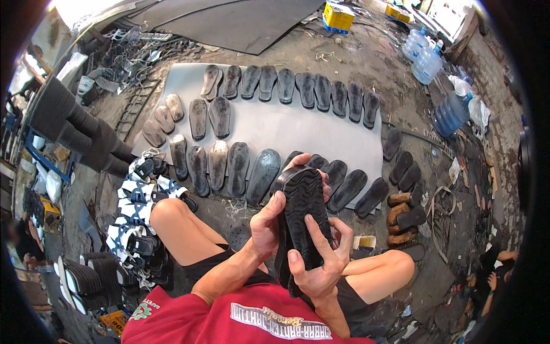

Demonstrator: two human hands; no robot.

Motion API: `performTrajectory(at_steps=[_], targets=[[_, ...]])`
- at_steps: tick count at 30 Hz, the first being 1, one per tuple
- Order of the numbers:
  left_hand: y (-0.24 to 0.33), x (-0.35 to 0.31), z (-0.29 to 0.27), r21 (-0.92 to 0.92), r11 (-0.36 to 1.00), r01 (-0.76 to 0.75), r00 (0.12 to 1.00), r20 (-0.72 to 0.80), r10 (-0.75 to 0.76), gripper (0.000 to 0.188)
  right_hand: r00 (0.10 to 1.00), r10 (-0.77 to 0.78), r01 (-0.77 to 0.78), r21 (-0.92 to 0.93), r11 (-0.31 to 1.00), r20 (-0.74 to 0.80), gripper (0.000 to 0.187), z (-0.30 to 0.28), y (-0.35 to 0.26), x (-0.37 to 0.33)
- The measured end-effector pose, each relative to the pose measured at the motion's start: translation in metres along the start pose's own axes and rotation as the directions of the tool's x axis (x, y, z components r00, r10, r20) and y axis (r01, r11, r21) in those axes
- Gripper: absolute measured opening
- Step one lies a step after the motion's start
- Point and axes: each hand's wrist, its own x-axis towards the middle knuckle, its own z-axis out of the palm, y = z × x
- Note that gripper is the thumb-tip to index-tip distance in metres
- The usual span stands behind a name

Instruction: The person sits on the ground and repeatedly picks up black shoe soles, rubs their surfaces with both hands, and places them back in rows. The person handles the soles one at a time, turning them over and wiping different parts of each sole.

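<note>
In front of my chest I hold a black sandal sole point(303, 198), its wavy tread turned up toward me. My left hand point(268, 226) grips its left side, the thumb along the edge and the fingers wrapped over the far end. My right hand point(323, 261) holds the near part from the right. Its index finger lies on the tread and its thumb is at the near left. Another dark layer shows below the tread at the left edge; whether it is a separate piece I cannot tell. Beyond my hands, rows of dark insoles point(238, 160) lie on a grey sheet point(275, 129).
White-and-navy sandals point(136, 209) are heaped by my left knee. Stacked dark soles point(77, 123) stand at the far left. Brown wooden shoe lasts point(399, 215) lie beyond my right knee. Blue water jugs point(428, 60) and a yellow box point(338, 17) stand at the back. Another person's hand point(492, 281) shows far right.
</note>
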Motion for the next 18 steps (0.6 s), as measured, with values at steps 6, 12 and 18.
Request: performTrajectory(at_steps=[6,12,18], targets=[[0.004,0.007,-0.01,0.023,0.999,0.048,0.999,-0.011,-0.048,0.06,0.999,0.002,-0.001,-0.006,1.0,0.052,0.067,0.003,0.006,0.001],[0.005,0.013,-0.015,0.188,0.982,0.034,0.994,-0.105,-0.014,0.056,0.959,0.007,-0.02,0.043,0.999,0.284,0.073,-0.005,0.018,0.006],[0.036,0.028,-0.026,0.153,0.963,-0.224,0.975,0.022,0.223,0.062,0.728,0.444,-0.675,0.658,0.333,0.522,0.063,-0.015,0.051,-0.012]])
